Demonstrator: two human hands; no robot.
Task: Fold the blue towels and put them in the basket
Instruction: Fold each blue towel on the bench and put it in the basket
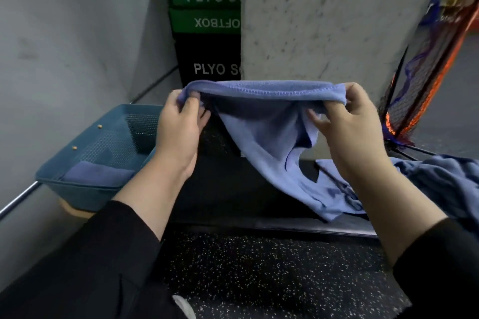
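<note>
held towel (261,124): soft matt blue cloth, stitched hem along top edge
basket (85,189): teal plastic, perforated mesh-like walls, dull sheen
folded towel in basket (98,172): matt blue cloth
towel pile (440,176): crumpled matt blue cloth
floor (259,267): black, rough, white-speckled, rubber-like
pillar (324,15): grey concrete, pitted, matt
rail (18,201): smooth shiny metal
sleeves (108,254): black matt cloth

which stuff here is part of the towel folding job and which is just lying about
Job:
held towel, gripped by left hand and right hand
basket
folded towel inside it
towel pile

Lying about:
plyo boxes
net
pillar
</note>
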